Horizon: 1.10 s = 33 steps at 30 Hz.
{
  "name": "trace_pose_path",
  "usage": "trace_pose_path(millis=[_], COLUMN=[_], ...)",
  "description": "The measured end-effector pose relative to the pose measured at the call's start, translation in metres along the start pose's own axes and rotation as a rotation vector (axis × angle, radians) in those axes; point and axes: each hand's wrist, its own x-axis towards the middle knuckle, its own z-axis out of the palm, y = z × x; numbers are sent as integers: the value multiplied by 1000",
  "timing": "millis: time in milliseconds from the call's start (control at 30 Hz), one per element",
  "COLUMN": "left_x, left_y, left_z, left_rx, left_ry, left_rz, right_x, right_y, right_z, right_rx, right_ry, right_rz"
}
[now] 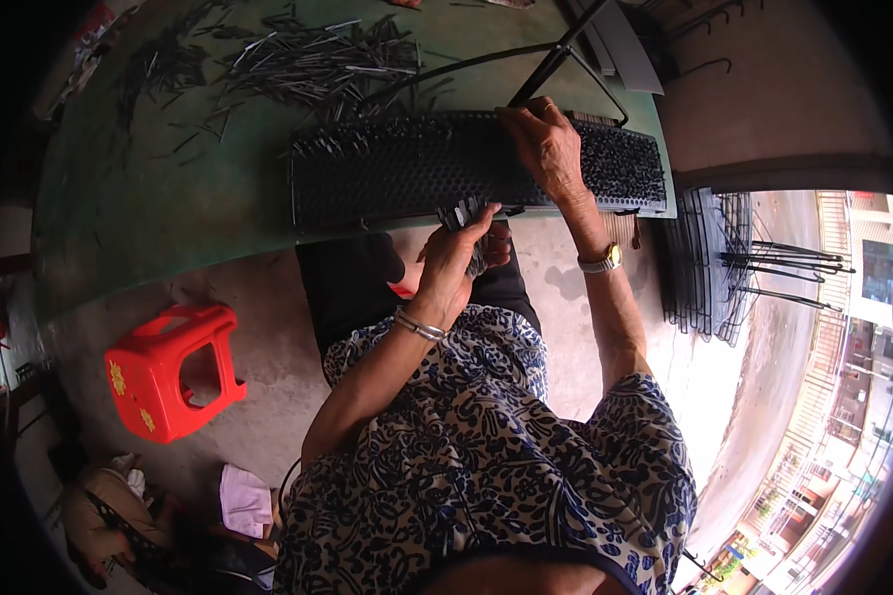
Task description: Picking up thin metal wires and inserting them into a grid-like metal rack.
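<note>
A long black perforated board [397,177] lies along the near edge of the green table. Short black strips stand in its holes along the far left side and, more densely, over the right end [625,174]. My left hand [458,260] is closed around a bundle of black strips [456,213], just in front of the board's near edge. My right hand [548,149] is over the board, right of its middle, with fingertips pinched near the far edge. Whatever is in that pinch is too small or hidden to make out.
Loose black strips [318,64] lie piled on the green table [89,208]. A black metal frame [556,50] rises behind the board. Black wire racks [709,263] stand at the right. A red plastic stool [174,372] is on the floor at the left, with bags [119,516] below it.
</note>
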Motion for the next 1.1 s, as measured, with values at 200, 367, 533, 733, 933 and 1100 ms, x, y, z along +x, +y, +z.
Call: trace_pose_path(millis=[200, 367, 533, 733, 933, 1100], left_x=[6, 9, 3, -4, -7, -11], left_y=[1, -2, 4, 3, -2, -1], left_z=[-8, -7, -9, 0, 1, -1], left_rx=[23, 10, -10, 53, 53, 85], left_ry=[-38, -36, -12, -22, -61, -74], left_rz=[75, 77, 117, 185, 193, 260], right_x=[3, 1, -6, -38, -42, -36], right_y=[-6, -5, -35, -53, -46, -52], right_z=[-3, 4, -18, -39, -41, -45], right_rx=[-4, -76, 14, 1025, 1092, 1007], right_ry=[-67, -30, 15, -493, -481, -531], right_rz=[-49, -15, 38, 539, 566, 555])
